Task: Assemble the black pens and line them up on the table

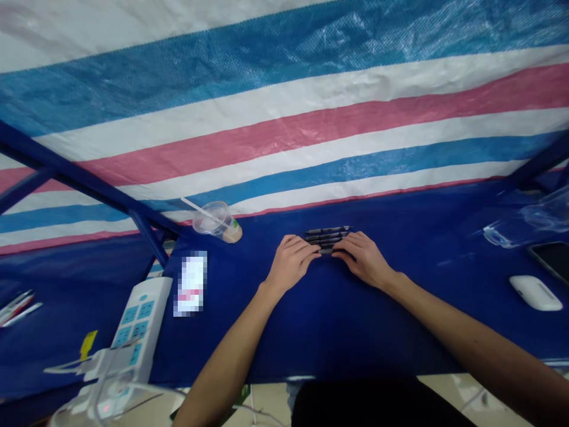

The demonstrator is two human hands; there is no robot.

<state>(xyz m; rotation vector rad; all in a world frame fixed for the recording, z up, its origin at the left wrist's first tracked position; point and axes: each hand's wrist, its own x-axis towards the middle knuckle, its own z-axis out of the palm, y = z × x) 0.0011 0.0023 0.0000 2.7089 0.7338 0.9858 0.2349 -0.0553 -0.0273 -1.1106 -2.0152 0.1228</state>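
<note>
Can see a row of dark pens (328,241) lying side by side on the blue tabletop (422,231), to the right of the clear plastic cup (213,216) and slightly nearer the person. Can count about four, close together and roughly parallel, with long axes running left to right. Cannot tell which ends carry the tips; too small and partly covered by fingers.

At the ends nearer the cup, the left hand (291,264), with fingers half curled and thumb drawn in, touching the pens. At the ends farther from the cup, the right hand (362,259), in a mirrored curl, also touching them. Cannot tell from above how firm the hold is on either side.

In the cup, a little beige drink (232,234) at the bottom and a white straw (200,209) slanting out to the left. Well to the right of the cup, a transparent plastic vessel (507,231), cut off at the edge, with contents hard to make out; nearer the person there, a white earbud case (536,293) and a dark phone (551,258), also cut off.

Below and left of the cup, a bright rectangle (192,279) hidden under pixelation. Farther left, a white power strip (153,308), partly covered by plugs and blurred cables (104,373). Behind the cup, a striped plastic sheet (284,139).
</note>
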